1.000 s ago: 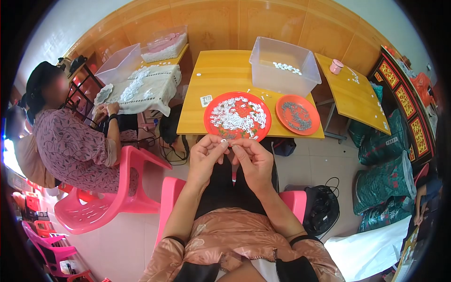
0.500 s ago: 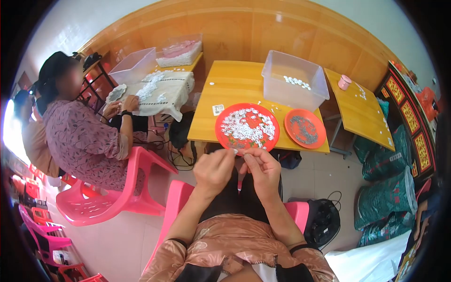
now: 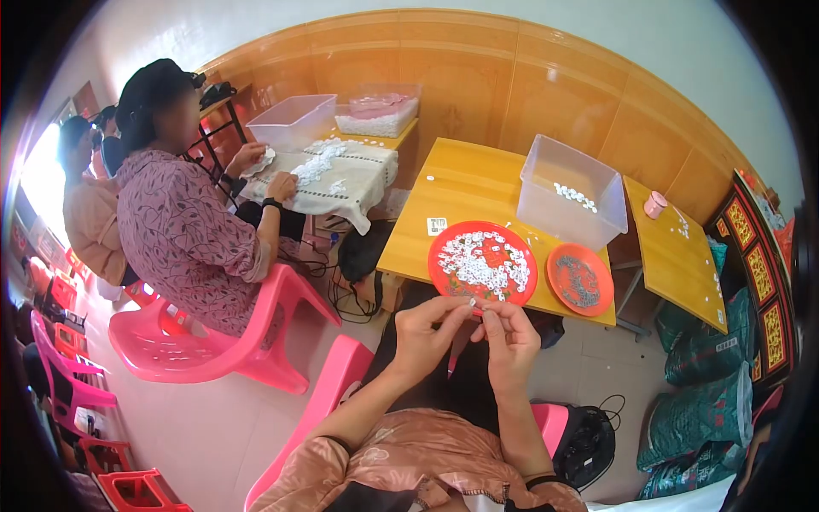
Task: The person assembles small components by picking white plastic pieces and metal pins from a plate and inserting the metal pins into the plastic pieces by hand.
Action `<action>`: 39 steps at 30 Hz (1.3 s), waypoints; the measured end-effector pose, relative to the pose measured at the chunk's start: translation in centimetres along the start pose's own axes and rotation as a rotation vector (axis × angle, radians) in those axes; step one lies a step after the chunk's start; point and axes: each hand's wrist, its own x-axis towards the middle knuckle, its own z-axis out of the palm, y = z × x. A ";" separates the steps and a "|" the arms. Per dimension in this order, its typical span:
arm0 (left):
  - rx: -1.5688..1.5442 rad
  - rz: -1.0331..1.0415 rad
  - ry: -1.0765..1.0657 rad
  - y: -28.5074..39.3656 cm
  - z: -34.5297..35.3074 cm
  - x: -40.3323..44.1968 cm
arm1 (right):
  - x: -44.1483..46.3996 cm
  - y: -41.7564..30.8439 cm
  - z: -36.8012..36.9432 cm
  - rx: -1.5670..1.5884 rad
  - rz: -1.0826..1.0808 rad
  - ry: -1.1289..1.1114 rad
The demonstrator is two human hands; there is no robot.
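Note:
My left hand (image 3: 426, 335) pinches a small white plastic piece (image 3: 472, 302) between thumb and fingertips, just off the near edge of the table. Close beside it, my right hand (image 3: 509, 340) has thumb and fingers pressed together; what they hold is too small to make out. Beyond both hands lies a red plate (image 3: 437, 271) covered with many similar white pieces. To its right, an orange-red plate (image 3: 606, 286) holds a heap of small grey metal bits.
A clear plastic bin (image 3: 546, 209) with white pieces stands on the yellow table (image 3: 461, 166). A co-worker (image 3: 188, 222) sits at left by a cloth-covered table (image 3: 367, 188). Green sacks (image 3: 695, 422) are stacked at right, near a side table (image 3: 678, 256) with a pink cup (image 3: 655, 204).
The head view has shifted, so the tables sit further right and lower. My left fingers have straightened from a curled grip, showing the white piece at their tips. Both hands stay close together.

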 end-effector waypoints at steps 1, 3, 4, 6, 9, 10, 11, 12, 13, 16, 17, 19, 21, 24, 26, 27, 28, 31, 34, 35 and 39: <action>-0.184 -0.189 -0.016 0.1 0.1 0.0 | 0.0 0.1 0.0 -0.023 -0.028 -0.008; -0.347 -0.289 -0.025 -0.6 0.0 0.4 | 0.1 0.0 0.1 -0.051 -0.043 0.000; -0.509 -0.385 -0.026 -1.0 0.1 0.5 | 0.1 -0.2 0.3 -0.094 -0.053 -0.006; -0.613 -0.433 -0.009 -1.8 0.1 0.6 | 0.1 0.0 0.3 -0.150 -0.041 0.017; -0.633 -0.512 0.003 -1.4 0.0 0.9 | 0.4 0.8 0.0 -0.033 -0.012 -0.027; -0.608 -0.522 0.000 -1.6 -0.1 0.8 | 0.5 0.8 -0.1 -0.042 0.003 -0.004; -0.583 -0.530 -0.003 -1.8 -0.2 0.7 | 0.6 0.9 -0.3 -0.023 0.011 -0.014; -0.587 -0.550 -0.018 -1.8 -0.3 0.7 | 0.8 0.9 -0.4 -0.003 0.018 -0.025; -0.588 -0.543 -0.027 -1.8 -0.4 0.7 | 0.8 0.8 -0.6 -0.015 0.033 -0.028; -0.586 -0.546 -0.047 -1.3 -0.4 0.6 | 0.9 0.9 -1.0 -0.038 0.080 -0.051; -0.577 -0.545 -0.047 -1.0 -0.4 0.7 | 0.9 0.7 -1.0 -0.056 0.099 -0.050; -0.555 -0.540 -0.058 -1.1 -0.5 0.6 | 0.9 0.5 -1.1 -0.065 0.110 -0.060; -0.550 -0.546 -0.065 -1.0 -0.5 0.6 | 0.9 0.5 -1.1 -0.070 0.117 -0.076; -0.545 -0.545 -0.069 -0.9 -0.4 0.5 | 0.9 0.6 -1.1 -0.112 0.101 -0.093; -0.546 -0.546 -0.074 -0.9 -0.3 0.4 | 0.8 0.6 -1.0 -0.118 0.104 -0.084; -0.542 -0.540 -0.073 -0.9 -0.3 0.4 | 0.8 0.7 -1.1 -0.119 0.104 -0.078; -0.538 -0.535 -0.072 -0.9 -0.3 0.4 | 0.8 0.8 -1.1 -0.119 0.087 -0.081; -0.535 -0.529 -0.067 -1.0 -0.3 0.4 | 0.8 0.8 -1.0 -0.109 0.071 -0.085; -0.521 -0.500 -0.070 -1.0 -0.3 0.3 | 0.8 0.9 -1.0 -0.095 0.056 -0.085; -0.520 -0.501 -0.072 -1.0 -0.3 0.3 | 0.8 1.0 -1.1 -0.091 0.043 -0.086; -0.456 -0.426 -0.088 -1.0 -0.3 0.3 | 0.8 1.0 -1.0 -0.136 0.031 -0.083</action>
